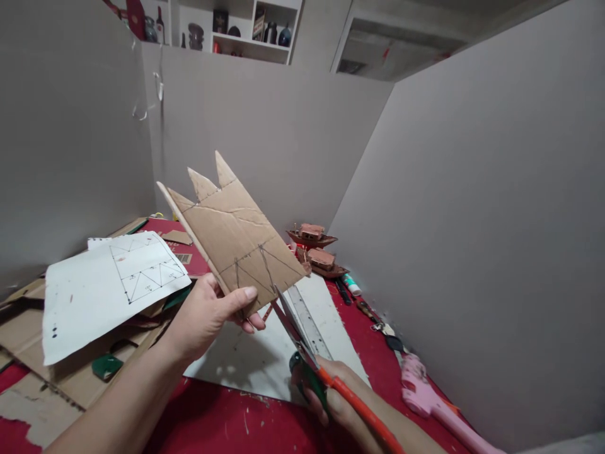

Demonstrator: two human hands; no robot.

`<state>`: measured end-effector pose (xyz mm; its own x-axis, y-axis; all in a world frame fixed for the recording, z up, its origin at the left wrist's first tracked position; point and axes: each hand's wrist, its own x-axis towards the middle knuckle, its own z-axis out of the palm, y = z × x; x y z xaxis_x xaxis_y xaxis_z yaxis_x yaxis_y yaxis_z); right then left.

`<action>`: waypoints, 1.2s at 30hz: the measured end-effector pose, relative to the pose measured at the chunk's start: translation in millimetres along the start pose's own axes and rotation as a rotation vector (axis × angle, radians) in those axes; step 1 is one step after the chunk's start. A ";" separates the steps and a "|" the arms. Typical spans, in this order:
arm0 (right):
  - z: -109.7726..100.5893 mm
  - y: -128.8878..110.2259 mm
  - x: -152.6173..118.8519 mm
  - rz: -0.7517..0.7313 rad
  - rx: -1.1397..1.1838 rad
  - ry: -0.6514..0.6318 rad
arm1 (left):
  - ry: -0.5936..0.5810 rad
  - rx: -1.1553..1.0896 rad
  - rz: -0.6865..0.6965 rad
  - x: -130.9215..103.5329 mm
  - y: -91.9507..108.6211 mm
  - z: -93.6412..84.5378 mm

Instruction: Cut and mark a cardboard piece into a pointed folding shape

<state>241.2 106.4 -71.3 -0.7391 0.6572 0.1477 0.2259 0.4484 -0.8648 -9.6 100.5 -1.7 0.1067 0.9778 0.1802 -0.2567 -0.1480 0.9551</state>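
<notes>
My left hand [215,312] grips a piece of brown cardboard [243,236] by its lower left corner, thumb on the front face. Pointed teeth are cut along the cardboard's upper edge, and dark zigzag lines are drawn near its lower edge. My right hand [326,397] is closed around scissors [297,337] with an orange handle and a dark green one. The scissor blades are parted, their tips at the cardboard's lower edge near a drawn line. Below lie a white board [222,359] and a metal ruler [309,321].
On the left, a paper with a drawn zigzag pattern [108,290] rests on cardboard scraps [23,328]. Two brown model boats [326,261] stand at the back. A pink glue gun [420,391] lies at right on the red tablecloth [208,422]. Grey panels [472,221] enclose the table.
</notes>
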 end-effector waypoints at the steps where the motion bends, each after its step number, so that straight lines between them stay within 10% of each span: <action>1: -0.6 -0.8 0.1 0.007 0.006 -0.003 | -0.004 -0.001 -0.003 0.4 -0.6 0.1; 36: 0.4 -19.5 -0.5 -0.016 -0.025 -0.022 | -0.150 0.035 -0.051 -0.2 -2.4 -1.3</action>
<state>236.8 97.0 -54.7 -0.7563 0.6367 0.1505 0.2299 0.4741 -0.8499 -10.3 100.9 -4.4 0.2613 0.9516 0.1620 -0.2141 -0.1065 0.9710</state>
